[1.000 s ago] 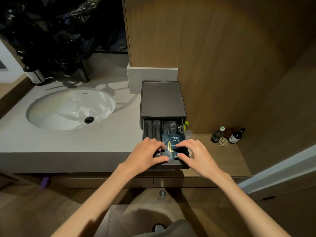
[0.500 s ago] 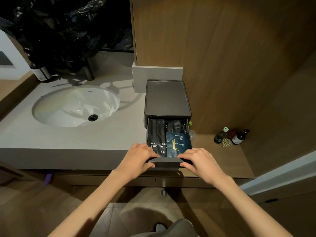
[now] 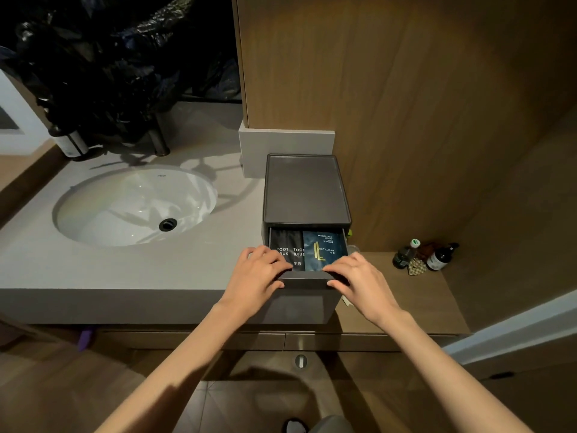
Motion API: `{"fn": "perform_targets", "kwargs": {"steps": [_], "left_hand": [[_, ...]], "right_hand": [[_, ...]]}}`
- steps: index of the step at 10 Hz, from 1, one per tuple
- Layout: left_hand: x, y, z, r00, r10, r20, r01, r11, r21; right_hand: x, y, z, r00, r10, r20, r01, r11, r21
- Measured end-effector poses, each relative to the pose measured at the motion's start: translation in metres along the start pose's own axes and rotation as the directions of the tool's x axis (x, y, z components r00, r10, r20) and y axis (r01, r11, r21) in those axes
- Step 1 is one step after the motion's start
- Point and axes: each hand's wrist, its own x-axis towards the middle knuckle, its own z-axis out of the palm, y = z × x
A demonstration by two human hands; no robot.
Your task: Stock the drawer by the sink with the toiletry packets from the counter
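While both hands hold its front lip, the drawer (image 3: pixel 307 300) stands only part open, at 6 o'clock of its dark cabinet (image 3: pixel 306 189).

Head view, items:
- Left hand (image 3: pixel 256 276): fingers curled over the lip's left end, thumb along the front.
- Right hand (image 3: pixel 359 282): the same grasp at the right end.
- Toothbrush packets (image 3: pixel 287 251): two black sachets lying flat in the drawer's left half.
- Blue packet (image 3: pixel 324 251): flat in the right half, touching them.
- Sink (image 3: pixel 134 204): at 9 o'clock of the cabinet, set in the grey counter (image 3: pixel 125 270).
- Bottles (image 3: pixel 406 254): at 3 o'clock, on a lower wooden shelf (image 3: pixel 406 304).

Change: a second ago both hands lay on the blue packet; they have since gone to the lip, and the drawer has slid further in. Stocking looks finished, closing under way.

Obscured: the packets' far ends lie under the cabinet top; a pale scrap under the right hand is unreadable; whether packets remain out of frame cannot be told.
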Motion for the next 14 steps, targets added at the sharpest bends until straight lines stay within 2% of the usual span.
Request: {"fn": "perform_targets", "kwargs": {"steps": [2, 4, 5, 6, 9, 11, 12, 13, 14], "left_hand": [[0.037, -0.017, -0.004, 0.997, -0.068, 0.030, 0.068, 0.998, 0.016], [0.080, -0.039, -0.005, 0.983, -0.141, 0.115, 0.138, 0.990, 0.028], [0.091, -0.047, -0.008, 0.978, -0.126, 0.167, 0.119, 0.992, 0.046], [0.097, -0.051, -0.009, 0.976, -0.120, 0.179, 0.111, 0.992, 0.061], [0.100, -0.054, -0.004, 0.972, -0.142, 0.189, 0.136, 0.990, 0.045], [0.097, -0.046, -0.004, 0.972, -0.172, 0.162, 0.160, 0.983, 0.087], [0.090, -0.044, -0.014, 0.966, -0.202, 0.163, 0.205, 0.979, 0.003], [0.078, -0.044, -0.032, 0.973, -0.220, 0.066, 0.227, 0.962, -0.151], [0.047, -0.043, -0.051, 0.956, -0.285, -0.066, 0.239, 0.893, -0.382]], "right_hand": [[0.036, 0.009, -0.003, 0.997, 0.011, -0.081, -0.015, 0.999, -0.048], [0.083, 0.027, 0.002, 0.997, 0.079, 0.007, -0.079, 0.994, -0.082], [0.096, 0.035, 0.003, 0.993, 0.086, 0.084, -0.072, 0.986, -0.148], [0.104, 0.038, 0.002, 0.991, 0.090, 0.103, -0.068, 0.977, -0.201], [0.109, 0.040, 0.000, 0.984, 0.118, 0.133, -0.083, 0.967, -0.241], [0.101, 0.033, 0.007, 0.986, 0.143, 0.081, -0.127, 0.976, -0.174], [0.101, 0.030, -0.001, 0.981, 0.140, 0.133, -0.124, 0.984, -0.124], [0.100, 0.020, -0.017, 0.974, 0.146, 0.175, -0.148, 0.989, -0.004], [0.086, -0.004, -0.039, 0.979, 0.197, 0.044, -0.202, 0.954, 0.223]]}}
